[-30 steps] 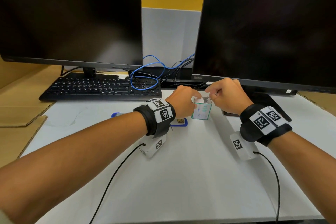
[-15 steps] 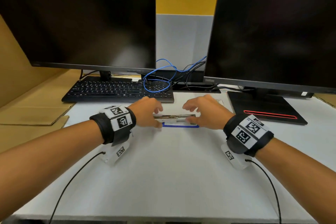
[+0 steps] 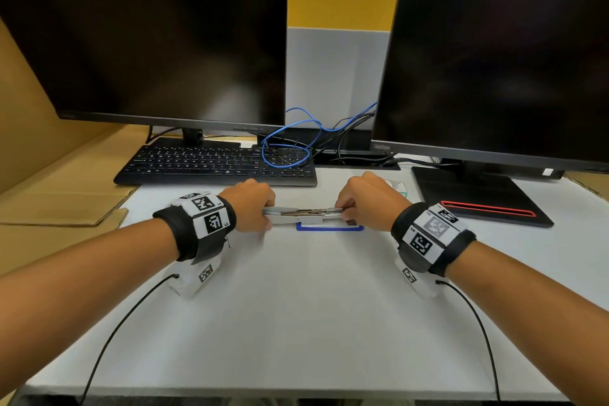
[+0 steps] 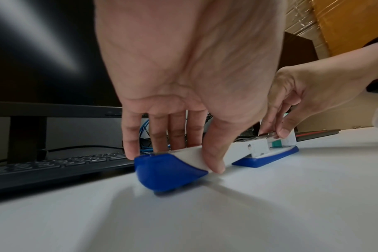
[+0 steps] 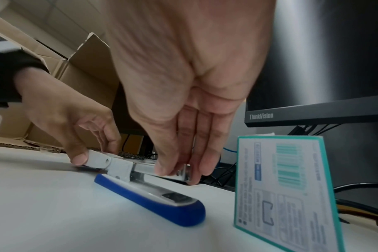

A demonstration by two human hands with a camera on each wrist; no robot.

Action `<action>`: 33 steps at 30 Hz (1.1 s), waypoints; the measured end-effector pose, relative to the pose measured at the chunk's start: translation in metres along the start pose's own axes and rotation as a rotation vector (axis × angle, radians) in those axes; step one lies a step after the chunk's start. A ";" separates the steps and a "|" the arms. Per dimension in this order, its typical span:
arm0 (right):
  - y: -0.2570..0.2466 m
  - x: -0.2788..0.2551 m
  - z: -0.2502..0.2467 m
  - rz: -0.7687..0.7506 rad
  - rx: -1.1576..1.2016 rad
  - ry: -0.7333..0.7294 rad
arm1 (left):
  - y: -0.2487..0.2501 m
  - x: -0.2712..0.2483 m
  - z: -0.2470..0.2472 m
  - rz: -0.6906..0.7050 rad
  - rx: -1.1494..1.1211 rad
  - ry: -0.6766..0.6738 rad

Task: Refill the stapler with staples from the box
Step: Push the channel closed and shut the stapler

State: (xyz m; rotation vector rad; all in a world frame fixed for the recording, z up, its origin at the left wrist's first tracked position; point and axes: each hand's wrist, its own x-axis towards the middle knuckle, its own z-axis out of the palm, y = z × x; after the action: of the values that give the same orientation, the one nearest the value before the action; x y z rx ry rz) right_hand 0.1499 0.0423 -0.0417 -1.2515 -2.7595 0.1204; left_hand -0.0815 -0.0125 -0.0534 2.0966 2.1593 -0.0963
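The blue and white stapler (image 3: 304, 213) lies swung open on the white desk, its blue base (image 3: 329, 227) flat under it. My left hand (image 3: 260, 216) pinches the folded-back cover (image 4: 171, 168) between thumb and fingers at the left end. My right hand (image 3: 343, 210) pinches the metal staple channel (image 5: 145, 168) above the base (image 5: 153, 201). The teal and white staple box (image 5: 285, 187) stands upright just right of the stapler, mostly hidden behind my right hand in the head view.
A black keyboard (image 3: 214, 163) and tangled blue and black cables (image 3: 290, 145) lie behind the stapler. Two dark monitors stand at the back, the right one's black base (image 3: 478, 194) close beside my right wrist. Cardboard (image 3: 59, 208) lines the left edge.
A second ago both hands held the staple box up. It now stands on the desk at the right, and the hands have dropped to the open stapler, one at each end.
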 end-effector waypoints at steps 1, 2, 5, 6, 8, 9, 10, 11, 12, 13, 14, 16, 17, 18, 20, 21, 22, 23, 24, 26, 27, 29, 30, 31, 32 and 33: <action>0.000 0.001 0.000 -0.002 -0.007 -0.002 | 0.000 -0.001 -0.002 0.008 -0.002 -0.001; 0.000 0.002 0.000 -0.002 -0.009 -0.008 | -0.001 -0.002 -0.005 0.016 -0.005 0.003; 0.000 0.004 0.000 -0.003 -0.009 -0.025 | -0.003 -0.006 -0.018 0.046 -0.029 0.035; 0.000 0.004 -0.001 -0.001 -0.004 -0.023 | -0.004 -0.006 -0.023 0.054 -0.038 0.055; 0.000 0.004 -0.002 0.002 0.009 -0.019 | -0.005 -0.006 -0.032 0.074 -0.060 0.111; 0.000 0.004 -0.002 0.001 0.012 -0.022 | -0.004 -0.005 -0.036 0.088 -0.080 0.142; 0.000 0.004 -0.002 -0.001 0.011 -0.027 | -0.002 -0.005 -0.040 0.103 -0.104 0.169; 0.000 0.003 -0.002 -0.004 0.009 -0.029 | 0.001 -0.004 -0.044 0.119 -0.120 0.189; 0.000 0.003 -0.002 -0.005 0.011 -0.027 | 0.005 -0.004 -0.047 0.133 -0.123 0.197; 0.001 0.003 -0.002 -0.004 0.020 -0.023 | 0.009 -0.003 -0.050 0.149 -0.117 0.199; 0.001 0.003 -0.003 -0.004 0.034 -0.019 | 0.013 -0.002 -0.052 0.164 -0.114 0.203; 0.001 0.003 -0.003 -0.006 0.057 -0.016 | 0.021 -0.001 -0.054 0.179 -0.140 0.233; 0.001 0.002 -0.004 -0.007 0.067 -0.017 | 0.025 -0.001 -0.054 0.178 -0.176 0.251; 0.001 0.002 -0.004 -0.008 0.076 -0.018 | 0.029 0.000 -0.053 0.175 -0.223 0.267; 0.002 0.001 -0.004 -0.001 0.097 -0.027 | 0.038 0.002 -0.049 0.175 -0.331 0.289; 0.003 0.001 -0.004 0.009 0.113 -0.029 | 0.042 0.003 -0.046 0.181 -0.376 0.295; 0.005 0.001 -0.004 0.024 0.132 -0.025 | 0.047 0.004 -0.044 0.187 -0.408 0.299; 0.007 0.000 -0.005 0.040 0.150 -0.021 | 0.050 0.006 -0.042 0.188 -0.435 0.297; 0.008 -0.001 -0.006 0.054 0.168 -0.015 | 0.054 0.008 -0.039 0.185 -0.459 0.292; 0.012 -0.003 -0.007 0.085 0.210 -0.007 | 0.060 0.013 -0.035 0.184 -0.496 0.276; 0.013 -0.005 -0.007 0.100 0.235 -0.008 | 0.064 0.015 -0.032 0.191 -0.504 0.269; 0.015 -0.008 -0.006 0.114 0.266 -0.005 | 0.071 0.018 -0.027 0.221 -0.486 0.251; 0.017 -0.010 -0.006 0.120 0.273 0.000 | 0.074 0.020 -0.025 0.240 -0.463 0.241; 0.020 -0.012 -0.006 0.128 0.275 0.003 | 0.078 0.021 -0.023 0.253 -0.441 0.234; 0.021 -0.014 -0.006 0.135 0.272 0.005 | 0.079 0.021 -0.022 0.264 -0.425 0.232; 0.023 -0.016 -0.006 0.141 0.270 0.008 | 0.080 0.021 -0.022 0.270 -0.413 0.227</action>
State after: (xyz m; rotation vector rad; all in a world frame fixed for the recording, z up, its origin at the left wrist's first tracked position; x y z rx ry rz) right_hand 0.1783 0.0461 -0.0394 -1.3640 -2.5375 0.4798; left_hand -0.0028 0.0142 -0.0307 2.1957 1.7758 0.5871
